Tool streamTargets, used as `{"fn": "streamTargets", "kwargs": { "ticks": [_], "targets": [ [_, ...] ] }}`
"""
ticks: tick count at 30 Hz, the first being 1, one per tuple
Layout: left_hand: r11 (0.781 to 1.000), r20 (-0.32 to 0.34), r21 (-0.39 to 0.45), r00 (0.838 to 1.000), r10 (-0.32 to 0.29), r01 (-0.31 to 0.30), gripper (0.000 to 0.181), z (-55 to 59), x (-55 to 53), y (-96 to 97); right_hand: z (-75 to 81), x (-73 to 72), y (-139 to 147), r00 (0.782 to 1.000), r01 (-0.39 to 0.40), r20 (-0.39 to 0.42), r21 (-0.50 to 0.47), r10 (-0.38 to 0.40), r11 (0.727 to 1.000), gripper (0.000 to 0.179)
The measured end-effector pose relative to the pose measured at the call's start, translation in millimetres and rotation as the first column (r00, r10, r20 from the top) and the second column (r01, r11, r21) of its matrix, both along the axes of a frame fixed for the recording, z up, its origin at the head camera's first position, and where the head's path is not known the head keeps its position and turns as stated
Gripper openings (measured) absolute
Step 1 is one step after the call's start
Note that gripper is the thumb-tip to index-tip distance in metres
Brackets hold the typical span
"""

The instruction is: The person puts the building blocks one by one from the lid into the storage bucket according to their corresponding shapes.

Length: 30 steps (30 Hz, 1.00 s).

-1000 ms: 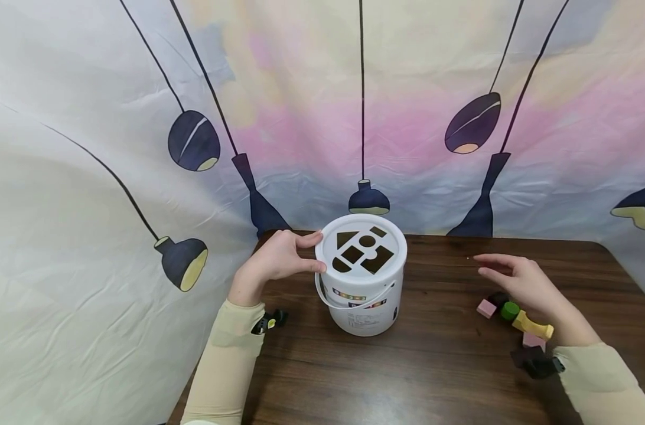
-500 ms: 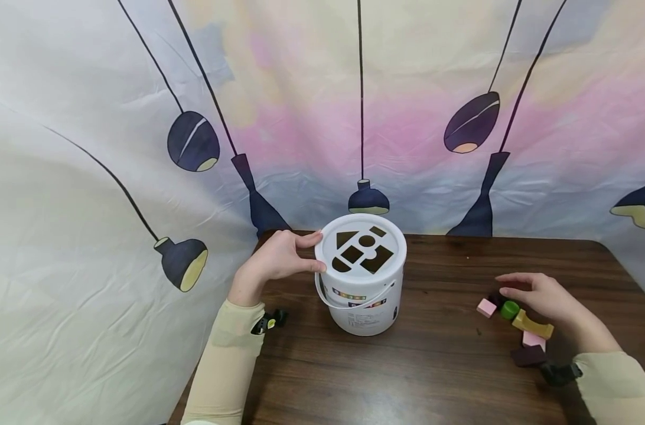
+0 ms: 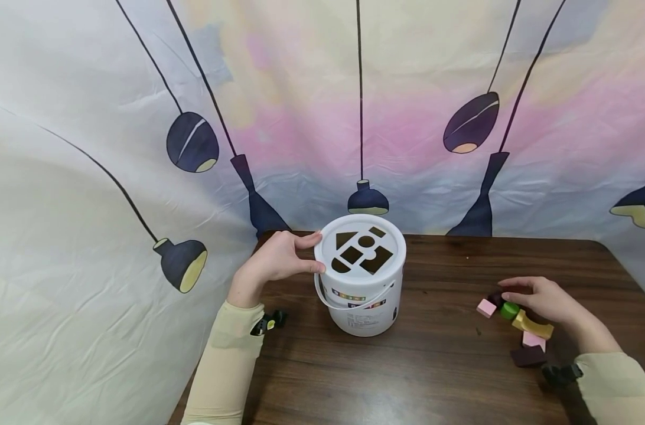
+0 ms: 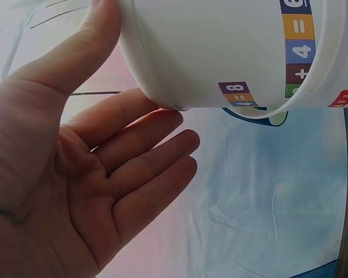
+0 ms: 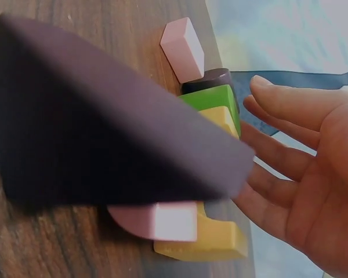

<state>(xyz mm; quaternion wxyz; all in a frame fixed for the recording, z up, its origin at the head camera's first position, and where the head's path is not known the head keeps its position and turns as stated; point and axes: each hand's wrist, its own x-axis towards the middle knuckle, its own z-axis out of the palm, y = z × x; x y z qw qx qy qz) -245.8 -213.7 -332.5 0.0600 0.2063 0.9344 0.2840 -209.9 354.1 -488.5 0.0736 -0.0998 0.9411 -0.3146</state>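
A white lidded bucket [image 3: 362, 321] stands upright on the table, with shaped holes cut in its lid [image 3: 393, 254]. My left hand [image 3: 277, 257] touches the left side of the lid's rim with thumb and index finger. In the left wrist view its other fingers [image 4: 156, 179] extend free. At the right, my right hand [image 3: 548, 304] reaches over a row of blocks, thumb and fingers apart beside a dark round block [image 3: 495, 297]. Next to that lie a pink block [image 3: 486, 308], a green block [image 3: 510, 310] and a yellow arch block [image 3: 532, 326].
Nearer the front, a second pink block [image 3: 534, 340] and a dark brown triangular block [image 5: 122, 116] continue the row. The bucket's handle [image 3: 354, 306] hangs down its front. A patterned cloth [image 3: 312, 106] rises behind the wooden table [image 3: 434, 366].
My right hand has moved right and toward me, down to the dark round block, uncovering the dark brown block at the front. The left hand and bucket have stayed in place.
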Motion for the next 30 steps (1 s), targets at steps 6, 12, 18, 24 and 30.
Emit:
{"fn": "streamTargets", "kwargs": {
  "ticks": [6, 12, 18, 24, 30],
  "targets": [
    [1.0, -0.004, 0.006, 1.0, -0.002, 0.002, 0.081, -1.2, -0.2, -0.3, -3.1, -2.6, -1.5, 1.0, -0.017, -0.013, 0.003, 0.017, 1.0, 0.047],
    [1.0, -0.013, 0.005, 1.0, -0.005, 0.005, 0.081, -2.8, -1.5, -1.3, -5.2, -4.0, -3.3, 1.0, -0.019, 0.007, 0.011, 0.019, 1.0, 0.053],
    [1.0, -0.017, 0.003, 1.0, -0.011, 0.011, 0.081, -3.3, -2.1, -1.1, -8.7, -5.8, -4.5, 1.0, -0.022, 0.019, 0.005, 0.022, 1.0, 0.054],
    [1.0, -0.013, 0.0, 1.0, -0.014, 0.014, 0.081, -1.9, -1.2, -0.4, -12.1, -6.3, -5.0, 0.999, -0.009, 0.037, -0.008, 0.009, 1.0, 0.056],
    [1.0, -0.019, -0.009, 1.0, -0.019, 0.019, 0.081, -2.2, -1.8, -1.3, -10.7, -5.7, -6.8, 0.999, -0.007, 0.045, -0.008, 0.007, 1.0, 0.055]
  ]
}}
